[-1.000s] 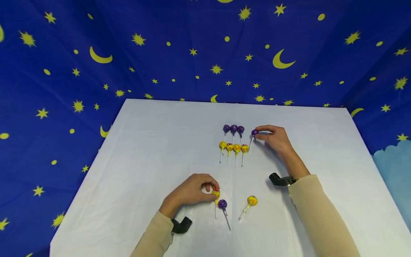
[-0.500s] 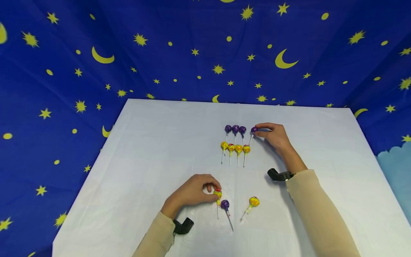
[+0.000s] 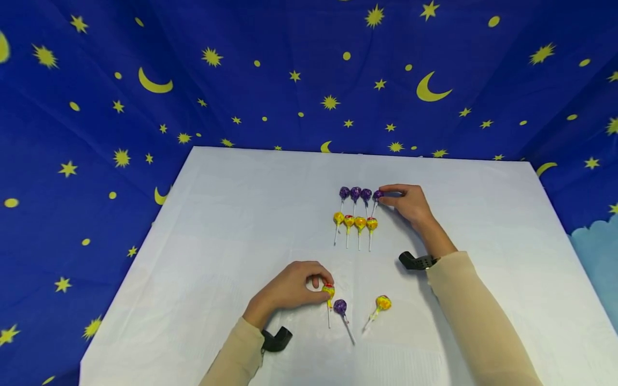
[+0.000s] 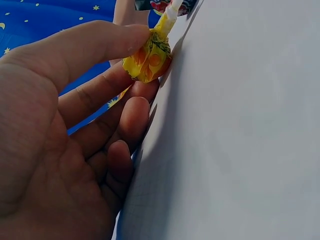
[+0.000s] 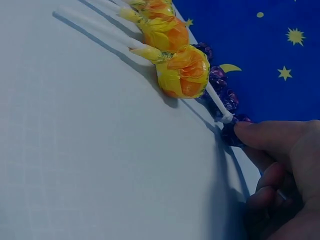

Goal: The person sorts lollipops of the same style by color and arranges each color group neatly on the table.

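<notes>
My right hand (image 3: 409, 205) pinches a purple-wrapped lollipop (image 3: 378, 195) by its head, at the right end of a row of purple lollipops (image 3: 355, 192). In the right wrist view the thumb lies on that purple head (image 5: 231, 134), whose white stick points toward the yellow ones. Just in front lies a row of yellow lollipops (image 3: 360, 223), sticks toward me. Nearer me, my left hand (image 3: 292, 287) holds a yellow-and-red lollipop (image 3: 329, 291) between thumb and fingers; the left wrist view shows its yellow wrapper (image 4: 149, 59) under the thumb.
One loose purple lollipop (image 3: 340, 306) lies right beside the left hand's lollipop. Another yellow lollipop (image 3: 383, 303) rests farther right. The white table (image 3: 232, 214) ends at a blue curtain (image 3: 270, 80) with stars and moons. Each wrist wears a black device (image 3: 277, 339).
My right hand has moved left with its purple lollipop, closing the gap to the purple row. The left hand keeps its hold on the yellow lollipop in nearly the same spot.
</notes>
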### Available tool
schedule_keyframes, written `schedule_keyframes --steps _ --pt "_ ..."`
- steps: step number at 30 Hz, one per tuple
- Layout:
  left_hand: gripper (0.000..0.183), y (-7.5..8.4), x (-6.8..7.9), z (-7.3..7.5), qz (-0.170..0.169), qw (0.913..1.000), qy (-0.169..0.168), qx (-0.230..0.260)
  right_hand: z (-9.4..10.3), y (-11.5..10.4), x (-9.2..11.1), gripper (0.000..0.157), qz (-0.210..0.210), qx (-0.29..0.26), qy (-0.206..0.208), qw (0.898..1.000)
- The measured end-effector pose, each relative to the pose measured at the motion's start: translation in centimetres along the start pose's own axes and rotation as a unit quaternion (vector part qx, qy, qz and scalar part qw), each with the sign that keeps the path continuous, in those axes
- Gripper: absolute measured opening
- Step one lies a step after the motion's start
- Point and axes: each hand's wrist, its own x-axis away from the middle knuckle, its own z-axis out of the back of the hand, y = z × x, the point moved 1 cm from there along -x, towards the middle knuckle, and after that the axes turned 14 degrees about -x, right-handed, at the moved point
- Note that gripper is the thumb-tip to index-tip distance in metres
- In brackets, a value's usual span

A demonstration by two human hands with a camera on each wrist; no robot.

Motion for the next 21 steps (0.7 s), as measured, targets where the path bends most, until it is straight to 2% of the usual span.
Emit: schedule_keyframes --steps 7,15,21 --pt "0.019 -0.03 0.01 -0.05 -0.004 1.0 0.007 -0.002 -0.29 -0.16 0.01 0.033 0.019 -0.007 0.001 1.0" --pt "0.019 0.01 0.06 -0.03 0.002 1.0 0.004 -0.007 -0.63 0.19 -0.17 0.035 0.016 0.002 0.005 1.0" --pt "0.019 -0.11 -0.01 -0.11 0.0 0.9999 0.007 -0.011 -0.46 0.26 0.03 0.038 0.007 -0.027 0.006 1.0"
